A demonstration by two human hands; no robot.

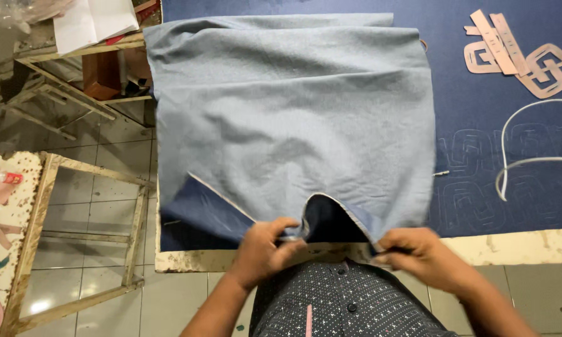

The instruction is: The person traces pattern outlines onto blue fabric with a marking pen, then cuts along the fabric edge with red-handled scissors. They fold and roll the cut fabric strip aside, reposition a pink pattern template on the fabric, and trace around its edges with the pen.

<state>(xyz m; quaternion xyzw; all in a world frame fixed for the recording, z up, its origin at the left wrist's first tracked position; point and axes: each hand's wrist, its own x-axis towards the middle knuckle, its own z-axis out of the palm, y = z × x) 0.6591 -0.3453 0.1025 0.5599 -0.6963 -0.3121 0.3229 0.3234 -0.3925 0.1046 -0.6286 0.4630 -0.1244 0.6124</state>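
- The left hand (265, 249) pinched the cloth (293, 118) hem in a closed grip; the right hand (421, 256) pinched it likewise, at 3 o'clock from the left.
- The cloth lay spread toward 12 o'clock on the table (518, 246).
- It looked light, soft and limp, best held along the hem.
- Cut templates (521, 56) sat at 2 o'clock.

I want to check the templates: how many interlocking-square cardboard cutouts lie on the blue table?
2: one cutout at the top right beside the cardboard strips, the other right of them. More may be hidden under the light blue fabric.
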